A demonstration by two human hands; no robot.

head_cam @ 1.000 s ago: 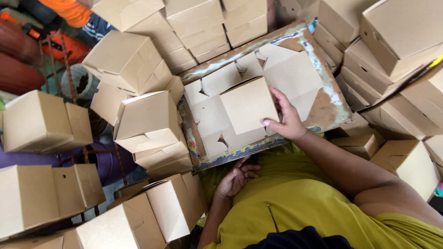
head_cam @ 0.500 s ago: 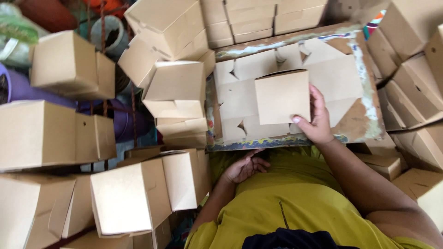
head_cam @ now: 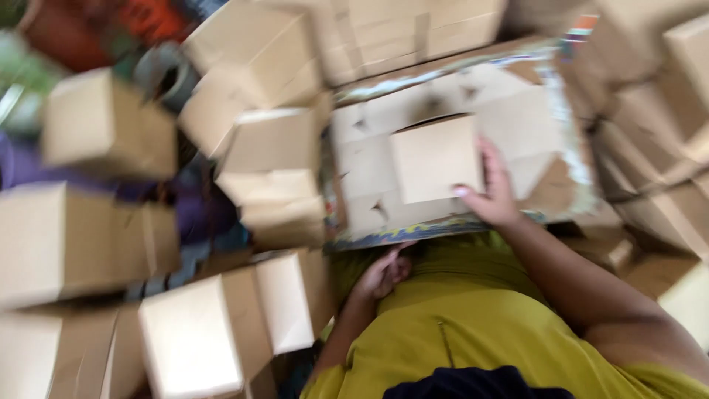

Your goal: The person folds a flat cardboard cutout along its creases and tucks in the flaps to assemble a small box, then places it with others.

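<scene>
Since before, view swung left, blurred. Right hand (head_cam: 493, 193) flat on folded box (head_cam: 434, 157), not clamped. Left hand (head_cam: 382, 273) curled under board (head_cam: 561, 111), grip unclear. Box likely light, creasable: take by edges.

Stacked folded cardboard boxes (head_cam: 103, 125) crowd the room.

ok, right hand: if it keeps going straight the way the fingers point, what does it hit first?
The right hand lies on the small folded box, fingers pointing up-frame. Straight on, it would slide over the flat cardboard on the board, then likely meet the stacked boxes beyond. The picture is blurred, so depth is unclear.
</scene>
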